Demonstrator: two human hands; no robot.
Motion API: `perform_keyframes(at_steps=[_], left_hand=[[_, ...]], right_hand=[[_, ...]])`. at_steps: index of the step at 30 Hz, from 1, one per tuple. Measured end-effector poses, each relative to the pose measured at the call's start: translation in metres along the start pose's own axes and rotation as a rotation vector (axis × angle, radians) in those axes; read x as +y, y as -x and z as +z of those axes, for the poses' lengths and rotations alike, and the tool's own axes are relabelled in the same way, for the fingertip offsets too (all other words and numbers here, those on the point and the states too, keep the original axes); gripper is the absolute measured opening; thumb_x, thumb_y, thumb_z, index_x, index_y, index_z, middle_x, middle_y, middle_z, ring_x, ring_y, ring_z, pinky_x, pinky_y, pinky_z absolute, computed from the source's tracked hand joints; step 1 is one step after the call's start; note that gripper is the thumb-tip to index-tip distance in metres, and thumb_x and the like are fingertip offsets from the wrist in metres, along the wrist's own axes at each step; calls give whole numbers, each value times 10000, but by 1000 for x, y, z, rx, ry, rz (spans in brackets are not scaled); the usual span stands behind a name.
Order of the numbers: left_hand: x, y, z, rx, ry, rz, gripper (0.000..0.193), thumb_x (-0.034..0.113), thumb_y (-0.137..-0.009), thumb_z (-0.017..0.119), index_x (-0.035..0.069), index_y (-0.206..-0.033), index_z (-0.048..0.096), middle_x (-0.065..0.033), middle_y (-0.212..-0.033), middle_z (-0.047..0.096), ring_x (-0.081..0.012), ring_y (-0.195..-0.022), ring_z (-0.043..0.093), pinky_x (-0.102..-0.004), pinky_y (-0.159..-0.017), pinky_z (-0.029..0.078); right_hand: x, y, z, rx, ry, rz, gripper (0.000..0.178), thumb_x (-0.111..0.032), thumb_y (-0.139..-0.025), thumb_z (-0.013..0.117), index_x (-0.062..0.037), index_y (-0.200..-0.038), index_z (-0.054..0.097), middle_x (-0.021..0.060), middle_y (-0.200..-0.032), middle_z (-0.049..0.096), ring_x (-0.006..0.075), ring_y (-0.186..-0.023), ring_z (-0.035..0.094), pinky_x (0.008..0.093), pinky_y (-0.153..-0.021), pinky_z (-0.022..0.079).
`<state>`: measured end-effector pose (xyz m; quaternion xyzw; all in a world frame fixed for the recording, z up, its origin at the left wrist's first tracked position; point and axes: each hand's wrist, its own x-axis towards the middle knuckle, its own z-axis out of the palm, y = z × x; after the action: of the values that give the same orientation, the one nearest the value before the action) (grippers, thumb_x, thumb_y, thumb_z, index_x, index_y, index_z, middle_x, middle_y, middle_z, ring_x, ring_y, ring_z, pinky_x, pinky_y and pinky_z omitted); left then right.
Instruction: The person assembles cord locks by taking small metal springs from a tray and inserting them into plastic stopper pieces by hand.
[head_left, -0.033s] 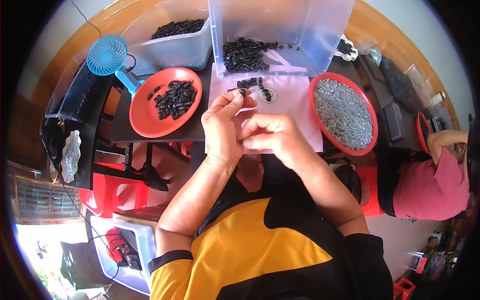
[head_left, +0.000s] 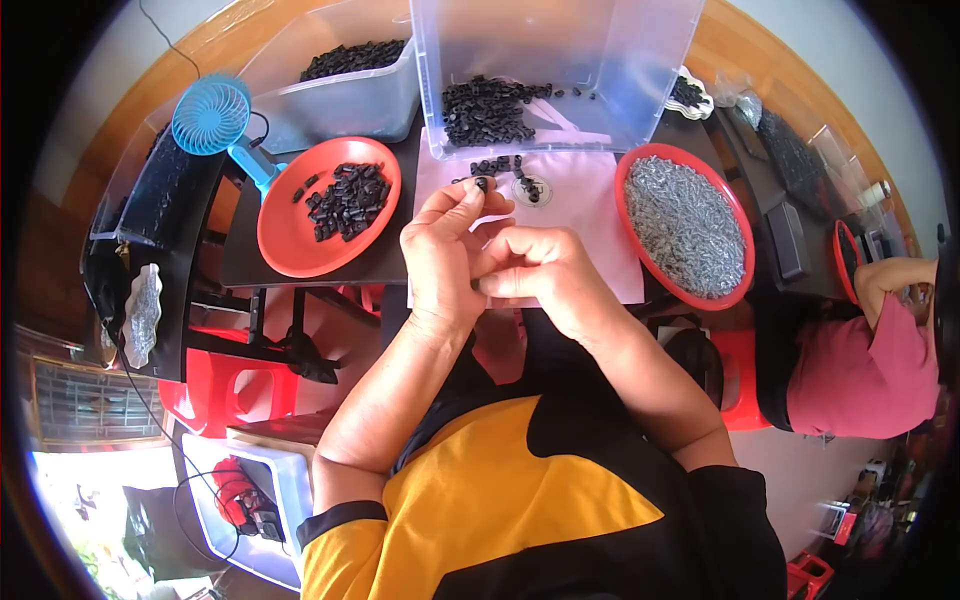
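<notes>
My left hand (head_left: 437, 255) pinches a small black plastic part (head_left: 482, 184) between thumb and fingertips, above the pink sheet (head_left: 590, 220). Close beside it, my right hand (head_left: 545, 265) is closed with thumb and forefinger pressed together near the left palm. Something small and dark shows at its fingertips, too little of it to name. Just beyond the hands, several black parts (head_left: 497, 165) lie on the sheet, some beside a round, pale disc (head_left: 540, 196). More black parts fill part of a red-orange bowl (head_left: 280, 240) to the left.
On the right, a red bowl (head_left: 741, 272) holds many small silvery pieces. A clear bin (head_left: 640, 70) on its side holds black parts, with another bin (head_left: 395, 95) left of it. A blue fan (head_left: 211, 115) stands at the left. Someone in a pink shirt (head_left: 850, 380) sits at right.
</notes>
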<state>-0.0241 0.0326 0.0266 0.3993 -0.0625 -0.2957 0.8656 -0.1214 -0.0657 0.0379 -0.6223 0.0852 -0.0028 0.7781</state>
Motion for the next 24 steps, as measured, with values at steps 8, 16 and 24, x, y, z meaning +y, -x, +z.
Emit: perform_keyframes(at_steps=[8, 16, 24], left_hand=[[-7, 0, -3, 13, -36, 53, 171, 105, -979, 580, -34, -1066, 628, -110, -908, 659, -226, -854, 654, -346, -780, 546], [-11, 4, 6, 37, -55, -1, 148, 70, -956, 619, -25, -1067, 643, -114, -907, 673, -192, -814, 651, -287, -739, 539], [-18, 13, -8, -15, -163, 52, 125, 28, -927, 636, -34, -1028, 678, -91, -890, 682, -173, -790, 639, -303, -691, 516]], right_hand=[[17, 6, 4, 159, 351, -380, 58, 14, -839, 687, 21, -895, 671, 69, -823, 671, 116, -774, 634, 269, -708, 502], [15, 3, -11, 83, 359, -211, 82, -16, -865, 690, 16, -933, 657, 21, -843, 654, 74, -793, 597, 237, -727, 484], [-5, -13, -26, 369, 158, -500, 55, -25, -892, 667, 20, -923, 662, 17, -811, 651, 70, -775, 603, 231, -733, 487]])
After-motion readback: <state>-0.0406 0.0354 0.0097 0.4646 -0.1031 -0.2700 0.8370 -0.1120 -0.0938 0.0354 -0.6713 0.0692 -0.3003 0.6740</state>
